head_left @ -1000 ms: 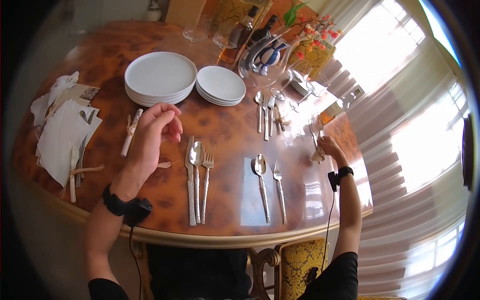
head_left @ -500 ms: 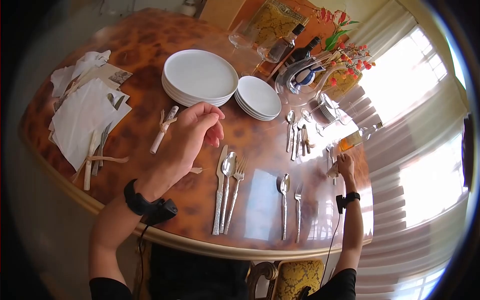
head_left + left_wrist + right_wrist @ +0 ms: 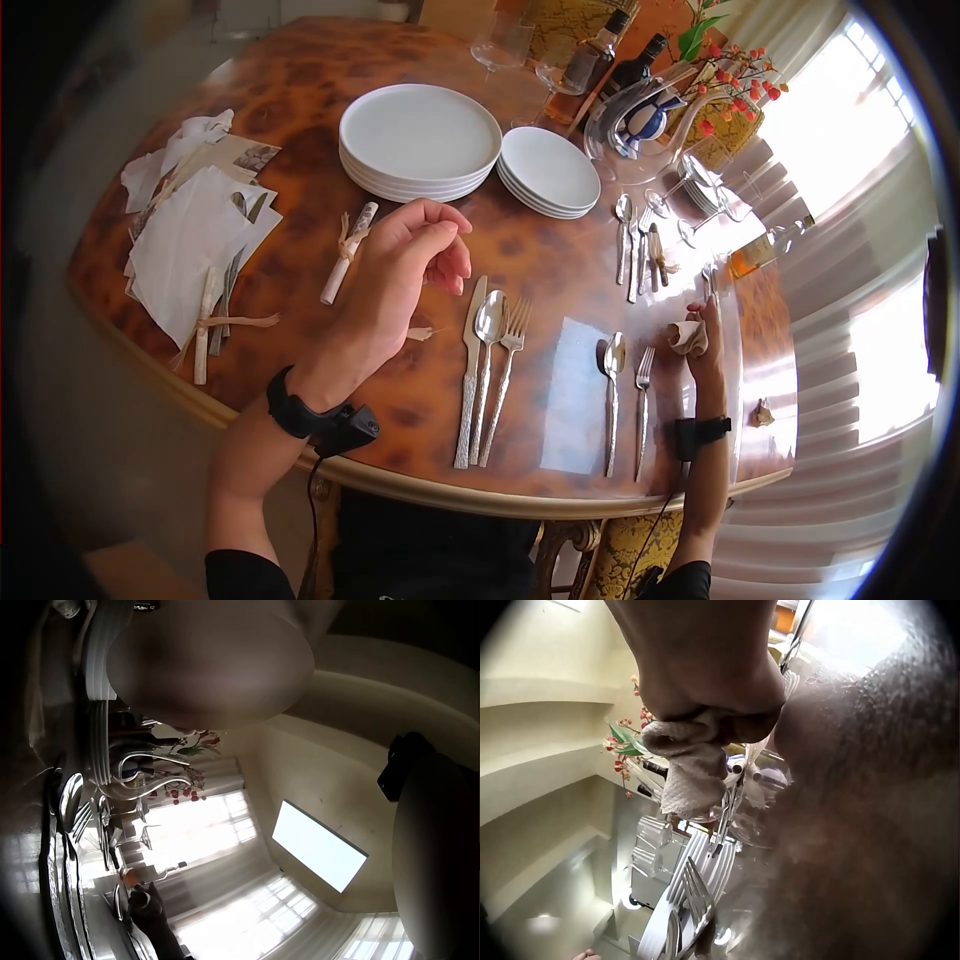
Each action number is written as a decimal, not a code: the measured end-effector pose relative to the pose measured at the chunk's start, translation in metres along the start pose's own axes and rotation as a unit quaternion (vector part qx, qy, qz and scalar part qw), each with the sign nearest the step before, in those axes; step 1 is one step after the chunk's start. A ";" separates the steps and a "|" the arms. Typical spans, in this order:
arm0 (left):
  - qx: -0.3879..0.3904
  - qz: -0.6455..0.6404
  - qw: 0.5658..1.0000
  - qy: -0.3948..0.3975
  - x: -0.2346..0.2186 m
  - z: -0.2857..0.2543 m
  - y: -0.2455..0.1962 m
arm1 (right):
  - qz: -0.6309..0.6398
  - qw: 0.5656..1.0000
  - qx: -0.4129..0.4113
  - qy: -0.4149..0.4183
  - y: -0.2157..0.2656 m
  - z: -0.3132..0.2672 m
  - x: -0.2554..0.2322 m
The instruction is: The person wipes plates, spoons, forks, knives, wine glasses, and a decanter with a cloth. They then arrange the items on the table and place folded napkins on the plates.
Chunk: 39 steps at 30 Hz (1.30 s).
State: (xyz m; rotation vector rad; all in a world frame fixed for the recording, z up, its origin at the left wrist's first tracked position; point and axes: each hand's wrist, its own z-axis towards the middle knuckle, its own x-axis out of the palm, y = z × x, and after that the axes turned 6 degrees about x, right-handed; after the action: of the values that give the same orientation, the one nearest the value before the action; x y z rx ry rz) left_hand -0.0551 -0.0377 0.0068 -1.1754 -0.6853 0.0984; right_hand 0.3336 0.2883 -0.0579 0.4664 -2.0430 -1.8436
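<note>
My right hand [image 3: 708, 340] is low over the right side of the table, holding a crumpled beige piece of textured paper or cloth [image 3: 686, 776]. Just beyond its fingers lies a piece of cutlery [image 3: 709, 278], partly hidden. My left hand [image 3: 395, 265] hovers over the table, fingers loosely curled, holding nothing. Beside it lie a knife [image 3: 470, 370], a spoon [image 3: 489, 322] and a fork [image 3: 511, 340] in a row. Between the two hands are another spoon [image 3: 613, 385] and fork [image 3: 642, 400]. A tied white roll [image 3: 347, 258] shows behind the left wrist.
Large white plates [image 3: 420, 130] and smaller plates [image 3: 550, 168] are stacked at the back. Papers [image 3: 195, 250] with tied cutlery lie at left. A glass decanter [image 3: 610, 135], bottles [image 3: 590, 65], a lying bottle [image 3: 760, 250] and more cutlery [image 3: 632, 240] are at back right.
The head view has shifted, so the table's things sit differently in it. My right hand has drawn back from the far cutlery, still with the crumpled piece. The left hand keeps its pose.
</note>
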 end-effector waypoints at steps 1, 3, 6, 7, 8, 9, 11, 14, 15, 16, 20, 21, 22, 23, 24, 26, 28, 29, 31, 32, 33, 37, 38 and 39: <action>-0.002 -0.004 1.000 0.002 0.000 0.001 0.000 | 0.007 1.000 -0.007 0.010 -0.004 0.002 -0.002; -0.003 0.000 1.000 -0.004 -0.002 0.002 0.002 | -0.049 0.993 -0.022 0.106 -0.007 0.003 -0.011; 0.003 0.002 1.000 0.000 -0.002 0.003 0.003 | -0.102 0.993 -0.046 0.038 -0.007 0.004 -0.010; 0.001 0.006 1.000 -0.004 -0.003 0.002 0.003 | -0.058 0.998 -0.015 0.013 -0.003 0.002 -0.005; 0.000 0.009 1.000 -0.007 -0.003 0.003 0.004 | -0.024 0.999 0.025 0.032 0.005 -0.002 -0.002; -0.003 0.009 1.000 -0.003 -0.002 0.003 0.004 | 0.011 0.997 0.064 0.051 0.008 -0.004 -0.002; 0.000 0.004 1.000 -0.005 -0.001 0.002 0.002 | 0.017 0.996 0.073 0.049 0.005 0.000 -0.006; -0.008 0.001 1.000 -0.005 0.001 0.000 0.000 | -0.083 0.996 0.020 0.026 0.006 -0.004 0.000; -0.010 -0.002 1.000 -0.003 0.001 -0.001 -0.001 | -0.115 0.993 0.020 0.033 0.010 -0.007 0.003; -0.010 0.003 1.000 -0.006 0.001 -0.001 -0.002 | -0.147 0.988 0.021 0.041 0.012 -0.009 0.006; -0.008 0.005 1.000 0.009 0.000 -0.002 0.000 | -0.146 0.989 0.001 0.027 0.010 -0.009 0.015; -0.006 0.004 1.000 0.013 0.001 -0.002 0.000 | -0.146 0.989 -0.006 0.027 0.009 -0.008 0.015; -0.006 0.000 1.000 0.014 0.002 -0.003 -0.001 | -0.153 0.988 -0.014 0.017 0.007 -0.006 0.013; -0.004 0.006 1.000 0.017 0.002 -0.004 -0.001 | -0.131 0.991 0.000 0.030 0.008 -0.006 0.012; -0.001 0.006 1.000 0.024 0.002 -0.003 -0.001 | -0.109 0.993 0.014 0.043 0.010 -0.007 0.013; 0.001 0.014 0.999 0.029 -0.001 0.001 -0.006 | -0.112 0.992 0.005 0.060 0.011 -0.006 0.010; 0.003 -0.003 1.000 0.012 -0.014 0.008 -0.018 | -0.121 0.991 0.011 0.054 0.008 -0.007 0.010; 0.001 -0.031 0.999 -0.008 -0.022 0.011 -0.026 | -0.116 0.991 0.024 0.067 0.013 -0.011 0.011; 0.043 -0.021 0.999 -0.003 -0.044 0.010 -0.055 | -0.132 0.990 0.019 0.047 0.013 -0.014 0.015; 0.068 0.008 0.998 -0.009 -0.056 0.007 -0.072 | -0.146 0.989 -0.008 0.035 0.009 -0.013 0.016; 0.090 0.041 0.995 -0.026 -0.067 0.001 -0.090 | -0.155 0.987 -0.012 0.036 0.011 -0.017 0.016; 0.165 0.258 0.947 -0.098 -0.118 -0.019 -0.156 | -0.169 0.984 -0.020 0.054 0.005 -0.008 0.005; 0.152 0.310 0.931 -0.116 -0.132 -0.023 -0.167 | -0.202 0.976 -0.060 0.050 0.006 -0.010 0.007; 0.142 0.361 0.912 -0.136 -0.147 -0.025 -0.176 | -0.196 0.977 -0.064 0.046 0.008 -0.013 0.009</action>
State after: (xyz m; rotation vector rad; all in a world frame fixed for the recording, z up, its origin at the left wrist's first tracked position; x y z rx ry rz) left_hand -0.2064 -0.1904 0.0903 -1.0877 -0.4232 0.9724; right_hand 0.3318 0.2734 -0.0482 0.9569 -1.8549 -2.1096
